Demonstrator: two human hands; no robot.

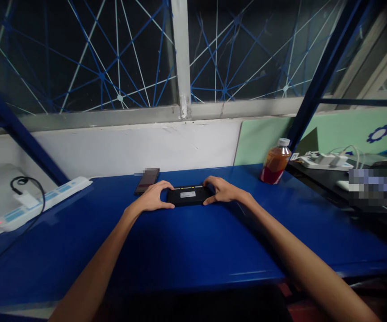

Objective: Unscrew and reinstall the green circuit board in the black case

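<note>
A flat black rectangular box-like device (188, 199) with a pale label on its upper face is between my two hands on the blue table (193, 250). My left hand (152, 197) grips its left end, thumb at the near edge and fingers at the far edge. On the right end my right hand (223, 190) holds it the same way. I cannot tell whether the device rests on the table or is slightly raised. Just behind my left hand lies a dark phone (149, 178).
At the left is a white power strip (51, 202) with a plug and a black cable (42, 197). A bottle of orange-brown drink (276, 162) stands at the back right. Blue frame posts (309, 96) rise at both sides. Another power strip (327, 162) lies further right.
</note>
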